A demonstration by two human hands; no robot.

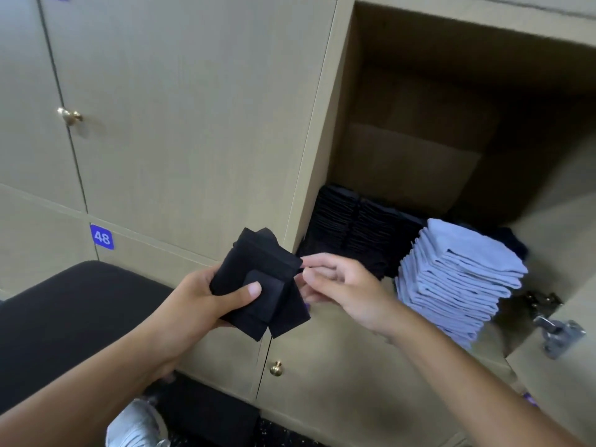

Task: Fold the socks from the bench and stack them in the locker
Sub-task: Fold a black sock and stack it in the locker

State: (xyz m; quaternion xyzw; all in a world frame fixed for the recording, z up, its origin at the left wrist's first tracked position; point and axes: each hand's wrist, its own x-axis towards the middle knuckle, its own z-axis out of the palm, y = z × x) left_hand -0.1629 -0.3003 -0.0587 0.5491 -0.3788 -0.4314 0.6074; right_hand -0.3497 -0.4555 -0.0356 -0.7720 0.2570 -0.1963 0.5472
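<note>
Head view, left to right: a closed locker door with a brass knob [69,116] and a blue tag reading 48 [102,237] stand above the black padded desk [71,314]. Before them, the left hand [206,304] grips a folded pair of black socks [258,282], thumb pressed across the front. The right hand [338,285] pinches the bundle's upper right corner with curled fingers. Beyond, inside the open locker [419,150], stacks of folded black socks [351,227] sit at the left, a tall stack of pale blue socks [458,275] just beside them. A metal hinge [558,333] shows at far right.
</note>
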